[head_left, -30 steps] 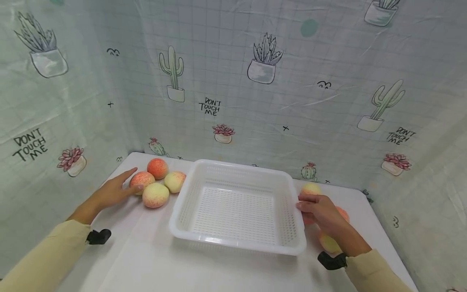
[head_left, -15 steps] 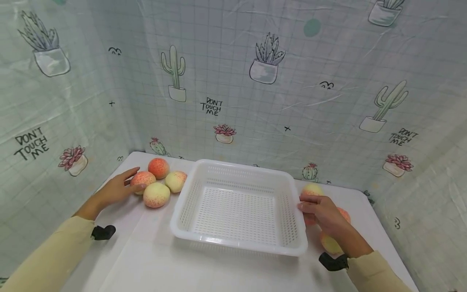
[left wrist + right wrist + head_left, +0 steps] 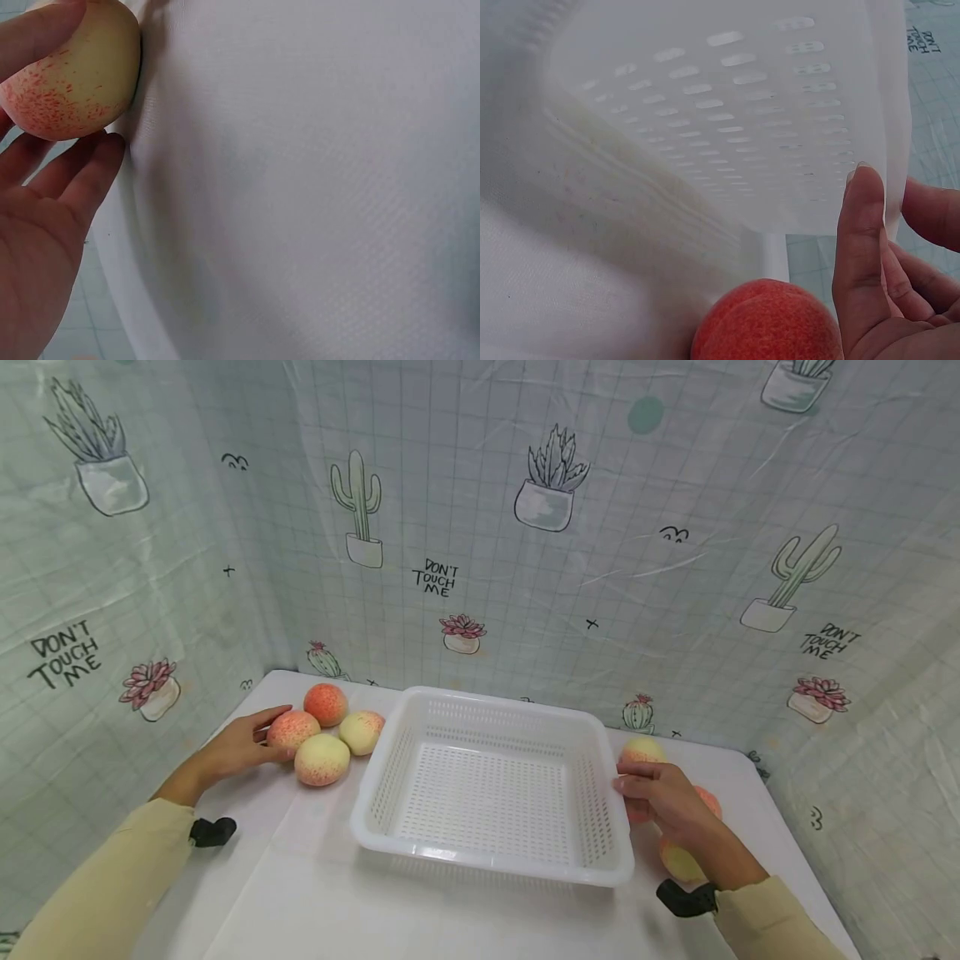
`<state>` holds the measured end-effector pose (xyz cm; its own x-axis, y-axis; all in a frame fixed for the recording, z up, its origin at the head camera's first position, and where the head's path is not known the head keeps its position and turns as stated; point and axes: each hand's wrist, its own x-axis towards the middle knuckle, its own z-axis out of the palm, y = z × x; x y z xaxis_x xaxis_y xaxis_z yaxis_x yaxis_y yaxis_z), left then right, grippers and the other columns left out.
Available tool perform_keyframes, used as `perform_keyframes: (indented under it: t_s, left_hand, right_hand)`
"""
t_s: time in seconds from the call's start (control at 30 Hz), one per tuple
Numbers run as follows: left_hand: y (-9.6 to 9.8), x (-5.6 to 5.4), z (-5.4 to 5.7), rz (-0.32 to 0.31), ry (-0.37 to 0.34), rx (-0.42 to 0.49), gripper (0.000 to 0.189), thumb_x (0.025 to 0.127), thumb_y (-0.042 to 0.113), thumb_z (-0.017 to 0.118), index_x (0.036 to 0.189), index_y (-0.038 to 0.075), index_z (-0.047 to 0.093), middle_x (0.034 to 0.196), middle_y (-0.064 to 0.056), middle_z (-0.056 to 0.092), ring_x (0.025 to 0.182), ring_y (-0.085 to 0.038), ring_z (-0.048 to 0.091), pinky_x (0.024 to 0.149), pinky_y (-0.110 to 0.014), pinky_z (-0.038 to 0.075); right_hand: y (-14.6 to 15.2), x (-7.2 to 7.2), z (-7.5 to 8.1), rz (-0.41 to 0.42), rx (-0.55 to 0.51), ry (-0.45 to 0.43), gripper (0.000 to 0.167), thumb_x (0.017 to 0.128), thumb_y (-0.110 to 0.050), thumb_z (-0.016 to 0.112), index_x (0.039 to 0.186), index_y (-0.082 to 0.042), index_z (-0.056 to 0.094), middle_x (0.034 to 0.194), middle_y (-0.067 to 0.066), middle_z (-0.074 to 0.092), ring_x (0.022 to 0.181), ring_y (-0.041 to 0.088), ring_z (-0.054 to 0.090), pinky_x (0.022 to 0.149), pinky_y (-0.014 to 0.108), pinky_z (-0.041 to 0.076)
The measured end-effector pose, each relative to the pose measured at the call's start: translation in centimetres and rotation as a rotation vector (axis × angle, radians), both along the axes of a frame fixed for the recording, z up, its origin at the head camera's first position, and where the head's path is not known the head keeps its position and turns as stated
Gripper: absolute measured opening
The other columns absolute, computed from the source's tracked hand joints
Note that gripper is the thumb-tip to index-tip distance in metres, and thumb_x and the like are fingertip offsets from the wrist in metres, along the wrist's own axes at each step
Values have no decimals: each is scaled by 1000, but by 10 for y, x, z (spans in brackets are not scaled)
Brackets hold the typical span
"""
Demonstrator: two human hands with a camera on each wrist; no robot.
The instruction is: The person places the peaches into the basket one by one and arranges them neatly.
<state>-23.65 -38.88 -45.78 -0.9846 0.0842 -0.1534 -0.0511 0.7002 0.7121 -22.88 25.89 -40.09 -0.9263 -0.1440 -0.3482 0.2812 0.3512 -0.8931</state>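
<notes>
In the head view, my left hand (image 3: 236, 747) holds a red-speckled peach (image 3: 293, 732) at the table's far left. The thumb (image 3: 37, 34) lies across a peach (image 3: 79, 75) in the left wrist view, and the other fingers curl against its side. My right hand (image 3: 666, 797) grips the right rim of a white perforated plastic basket (image 3: 491, 862). Up close, the fingers and thumb pinch the basket's edge (image 3: 889, 112) from both sides. Nothing lies in the basket. A red peach (image 3: 769, 326) sits below its raised side.
Beside the left hand lie a red peach (image 3: 326, 704) and two pale yellow peaches, one in front (image 3: 322, 759). More peaches, including a yellow one (image 3: 642, 749), lie around the right hand, partly hidden. A printed curtain (image 3: 480, 527) encloses the white table (image 3: 315, 893).
My left hand has shifted slightly right, its fingers and thumb closing in around the peach. The right hand keeps its hold on the basket, which stays in place.
</notes>
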Motion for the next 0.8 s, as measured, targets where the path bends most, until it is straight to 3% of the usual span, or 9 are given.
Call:
perform_keyframes:
  t_s: [0.43,0.8]
  left_hand:
    - [-3,4,2,31,0,-27,99,92,43,79,161,-5,26,161,-37,33,144,-59,40,113,-65,44]
    - [-9,11,9,32,4,-28,104,89,51,80,161,-4,28,161,-36,35,143,-58,41,113,-66,44]
  right_hand:
    - [-1,0,-1,11,-35,-5,62,104,-23,65,154,4,41,124,5,71,101,17,75,90,35,63]
    - [-1,0,-1,-1,-21,-4,63,104,-23,65,155,5,40,136,14,67,106,18,75,95,39,63]
